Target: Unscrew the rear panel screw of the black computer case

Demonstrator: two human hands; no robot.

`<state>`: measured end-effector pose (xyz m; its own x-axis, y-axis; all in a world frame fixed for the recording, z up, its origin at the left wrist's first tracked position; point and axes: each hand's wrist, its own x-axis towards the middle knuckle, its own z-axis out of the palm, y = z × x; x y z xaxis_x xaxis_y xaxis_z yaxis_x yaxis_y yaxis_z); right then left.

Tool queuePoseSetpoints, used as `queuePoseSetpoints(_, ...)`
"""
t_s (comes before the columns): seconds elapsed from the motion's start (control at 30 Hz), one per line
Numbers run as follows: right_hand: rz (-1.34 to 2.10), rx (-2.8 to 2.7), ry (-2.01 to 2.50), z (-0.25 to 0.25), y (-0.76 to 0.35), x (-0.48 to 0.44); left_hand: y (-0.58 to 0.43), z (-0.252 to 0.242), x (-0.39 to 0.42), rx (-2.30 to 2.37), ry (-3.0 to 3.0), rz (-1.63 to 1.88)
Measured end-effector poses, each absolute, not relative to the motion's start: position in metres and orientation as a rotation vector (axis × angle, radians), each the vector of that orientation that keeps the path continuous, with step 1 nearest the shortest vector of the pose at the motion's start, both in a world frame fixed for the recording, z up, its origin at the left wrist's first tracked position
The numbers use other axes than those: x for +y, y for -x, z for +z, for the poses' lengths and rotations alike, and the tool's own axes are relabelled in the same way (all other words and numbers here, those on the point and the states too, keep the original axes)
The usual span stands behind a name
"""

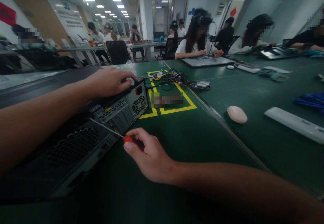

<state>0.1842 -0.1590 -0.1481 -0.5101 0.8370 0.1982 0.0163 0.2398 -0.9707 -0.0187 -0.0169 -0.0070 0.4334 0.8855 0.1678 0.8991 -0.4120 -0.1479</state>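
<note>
- On the dark green tabletop (192, 139), toward the left, a black metal desktop computer case (76, 146) lies on its side. Its grey rear panel, with a round fan grille (139, 105), is turned toward the middle of the tabletop.
- The left hand (111, 81) lies palm down on the upper edge of the case, just above the fan grille. Its grip is released, with the fingers spread flat and closed on nothing.
- The right hand (149, 156) rests on the tabletop just beside the rear panel. Its grip is clenched on a red-handled screwdriver (128, 139), thumb and fingertips pinching the handle.
- The screwdriver's thin steel shaft slants up and left from the handle to the rear panel. Its tip meets the panel near the slotted area below the fan grille; the exact spot is too small to tell.
- Beyond the case, yellow tape lines (186, 99) mark out a rectangle on the tabletop, and a tangle of black cables (172, 77) lies at its far end.
- To the right, well apart from both hands, lie a pale oval object (237, 114), a long white bar-shaped object (293, 123) and, at the edge of view, a blue item (312, 100).
- Across the tabletop other people sit at work. One, a person in a white top (186, 47), leans over a flat grey panel (206, 61).
</note>
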Motion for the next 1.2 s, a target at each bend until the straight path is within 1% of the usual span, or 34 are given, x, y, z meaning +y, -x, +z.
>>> queuePoseSetpoints(0.37, 1.387, -1.754, 0.813, -0.144, -0.186, -0.159, 0.015, -0.001, -0.027, -1.553, 2.431, 0.031)
queuePoseSetpoints(1.2, 1.367, -1.73, 0.822, -0.147, -0.185, -0.159, 0.016, -0.004, -0.025, -1.549, 2.422, 0.003)
